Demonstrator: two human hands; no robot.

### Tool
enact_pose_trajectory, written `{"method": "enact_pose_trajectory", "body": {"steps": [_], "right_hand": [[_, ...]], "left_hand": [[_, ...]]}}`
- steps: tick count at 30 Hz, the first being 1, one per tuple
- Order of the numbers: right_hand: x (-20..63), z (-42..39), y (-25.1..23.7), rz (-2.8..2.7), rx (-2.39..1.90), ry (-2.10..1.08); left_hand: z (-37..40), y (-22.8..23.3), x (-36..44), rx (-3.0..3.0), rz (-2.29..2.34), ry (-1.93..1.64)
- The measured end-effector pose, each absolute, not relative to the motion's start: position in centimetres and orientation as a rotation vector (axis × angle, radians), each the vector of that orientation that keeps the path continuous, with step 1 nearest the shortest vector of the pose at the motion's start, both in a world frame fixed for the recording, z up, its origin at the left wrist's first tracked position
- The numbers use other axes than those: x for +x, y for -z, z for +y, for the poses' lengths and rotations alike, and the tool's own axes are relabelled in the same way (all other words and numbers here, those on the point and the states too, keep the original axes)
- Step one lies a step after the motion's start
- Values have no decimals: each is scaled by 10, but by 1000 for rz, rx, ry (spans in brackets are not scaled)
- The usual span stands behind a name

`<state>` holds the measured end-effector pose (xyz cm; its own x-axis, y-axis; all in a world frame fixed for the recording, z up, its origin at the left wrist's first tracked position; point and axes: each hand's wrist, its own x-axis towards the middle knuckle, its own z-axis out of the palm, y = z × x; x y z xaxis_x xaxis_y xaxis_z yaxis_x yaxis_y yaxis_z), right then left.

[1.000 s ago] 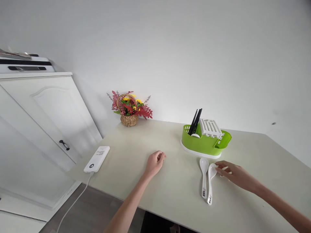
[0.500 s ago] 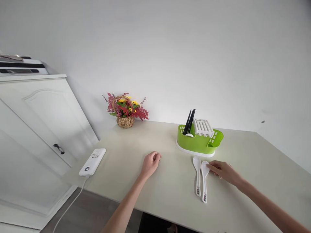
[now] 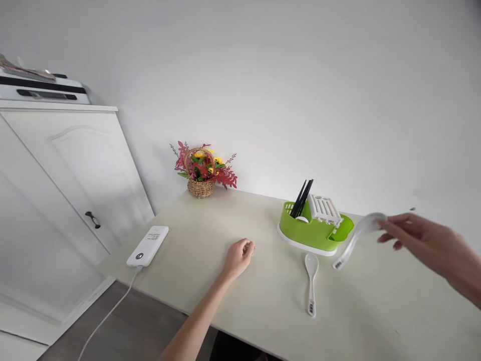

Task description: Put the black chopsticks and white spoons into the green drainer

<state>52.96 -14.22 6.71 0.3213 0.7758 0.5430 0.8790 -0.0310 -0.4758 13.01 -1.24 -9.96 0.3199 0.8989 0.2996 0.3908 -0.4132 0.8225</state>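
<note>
My right hand (image 3: 424,240) pinches a white spoon (image 3: 358,233) by its bowl and holds it up over the right of the table, handle slanting down to the left. A second white spoon (image 3: 311,281) lies on the table, its labelled handle toward me. Behind that one stands a green cutlery holder (image 3: 308,231) on a white base, with a white slotted rack (image 3: 324,209) on top. Black chopsticks (image 3: 301,198) and the rounded end of a white utensil (image 3: 302,219) stick out of its left section. My left hand (image 3: 239,258) rests on the table, fingers curled, no object visible in it.
A wicker basket of artificial flowers (image 3: 201,188) stands at the back by the wall. On the left edge lies a white power bank (image 3: 148,245) with a cable (image 3: 108,312) hanging off the table. A white cabinet (image 3: 80,165) stands to the left.
My right hand has lifted one of the two spoons off the table and moved it up and to the right. My left hand stays curled on the table. The view has shifted slightly.
</note>
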Motion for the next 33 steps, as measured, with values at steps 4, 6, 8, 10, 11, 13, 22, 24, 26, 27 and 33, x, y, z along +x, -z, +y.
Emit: {"method": "enact_pose_trajectory", "body": {"steps": [4, 6, 8, 10, 11, 13, 22, 24, 26, 27, 33], "right_hand": [[477, -126, -125, -1201, -1891, 200], [453, -110, -132, -1246, -1801, 287], [436, -92, -127, -1325, -1741, 359], [426, -74, -116, -1383, -1742, 430], [422, -66, -109, -1410, -1752, 464], [415, -53, -94, -1475, -1760, 528], [395, -30, -33, -1734, -1764, 757], [394, -31, -24, -1749, -1725, 754], [394, -32, -17, -1767, -1689, 752], [395, -32, -14, -1777, -1668, 764], [401, -32, -3, -1866, -1523, 906]], "left_hand": [[-13, 100, 131, 1947, 1134, -1019], [-14, 99, 131, 1952, 1129, -1021], [-15, 98, 131, 1950, 1126, -1024], [-15, 98, 131, 1948, 1128, -1022], [-15, 98, 131, 1951, 1130, -1016], [-15, 98, 130, 1958, 1134, -1001], [-14, 98, 132, 1965, 1140, -980], [-14, 98, 132, 1975, 1147, -970], [-14, 98, 133, 1981, 1157, -954], [-14, 98, 133, 1981, 1160, -948], [-14, 97, 133, 1979, 1164, -940]]}}
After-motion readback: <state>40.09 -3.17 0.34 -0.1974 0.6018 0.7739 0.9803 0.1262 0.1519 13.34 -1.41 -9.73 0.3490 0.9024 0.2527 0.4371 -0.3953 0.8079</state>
